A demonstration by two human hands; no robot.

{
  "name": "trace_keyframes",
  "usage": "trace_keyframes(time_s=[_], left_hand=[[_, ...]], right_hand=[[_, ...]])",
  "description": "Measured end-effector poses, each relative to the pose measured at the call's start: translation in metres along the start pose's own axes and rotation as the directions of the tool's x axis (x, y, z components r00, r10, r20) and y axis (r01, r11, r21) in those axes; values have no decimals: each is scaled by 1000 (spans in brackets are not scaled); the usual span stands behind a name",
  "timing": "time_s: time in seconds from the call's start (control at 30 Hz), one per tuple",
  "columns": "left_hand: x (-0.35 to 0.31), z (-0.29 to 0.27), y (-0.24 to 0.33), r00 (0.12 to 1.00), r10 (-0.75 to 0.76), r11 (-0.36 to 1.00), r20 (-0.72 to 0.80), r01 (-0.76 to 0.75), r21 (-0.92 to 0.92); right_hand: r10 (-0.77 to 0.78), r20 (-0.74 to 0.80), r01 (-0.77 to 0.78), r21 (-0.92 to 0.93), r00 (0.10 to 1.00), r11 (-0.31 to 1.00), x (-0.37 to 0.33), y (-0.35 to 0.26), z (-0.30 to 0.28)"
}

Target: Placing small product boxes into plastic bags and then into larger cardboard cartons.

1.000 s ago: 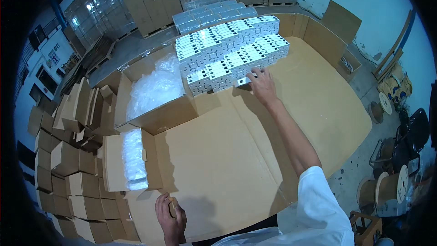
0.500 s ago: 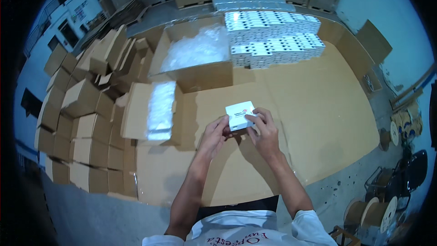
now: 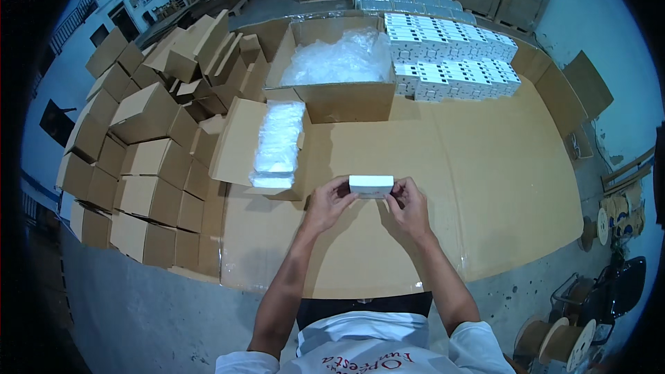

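Note:
Between my two hands is a small white box (image 3: 371,185), held up over the cardboard-covered table and tilted so that a narrow side shows. My left hand (image 3: 330,204) grips its left end, thumb at the lower edge. At the right end, my right hand (image 3: 409,206) pinches it in the same way. Left of my hands stands an open carton (image 3: 232,145) holding a row of white items in clear plastic wrap (image 3: 278,145). What the box contains cannot be seen.
A large carton (image 3: 350,102) full of clear plastic bags (image 3: 339,59) stands behind. Stacked white boxes (image 3: 450,55) fill the far right of the table (image 3: 512,180). Many open brown cartons (image 3: 149,159) are piled at the left. Cable spools (image 3: 568,339) and a chair (image 3: 623,291) stand on the floor at right.
The white box has been turned from its broad printed face to a narrow side. My right fingers have moved from its top face to its right end. The view has shifted slightly.

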State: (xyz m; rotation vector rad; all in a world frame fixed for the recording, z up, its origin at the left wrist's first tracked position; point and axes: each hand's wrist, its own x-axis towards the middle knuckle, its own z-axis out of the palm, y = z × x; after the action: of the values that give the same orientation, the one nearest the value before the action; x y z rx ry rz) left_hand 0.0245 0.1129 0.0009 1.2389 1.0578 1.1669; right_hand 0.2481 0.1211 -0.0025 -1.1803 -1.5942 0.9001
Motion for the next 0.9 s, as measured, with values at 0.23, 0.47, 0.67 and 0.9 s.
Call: trace_keyframes(time_s=[0.23,0.47,0.67,0.9], left_hand=[[-8,0,16,999,-30,962,12,26,271],[-7,6,35,988,115,915,-100,-66,398],[-30,9,147,987,141,744,-80,-53,666],[214,-42,187,817,557,234,150,-328,915]], right_hand=[[-14,12,15,-51,1000,999,-5,-16,-2],[-26,41,27,-21,999,999,-2,-42,-20],[-14,159,90,-483,987,871,-67,-50,-57],[74,211,84,-652,975,754,-62,-49,-62]])
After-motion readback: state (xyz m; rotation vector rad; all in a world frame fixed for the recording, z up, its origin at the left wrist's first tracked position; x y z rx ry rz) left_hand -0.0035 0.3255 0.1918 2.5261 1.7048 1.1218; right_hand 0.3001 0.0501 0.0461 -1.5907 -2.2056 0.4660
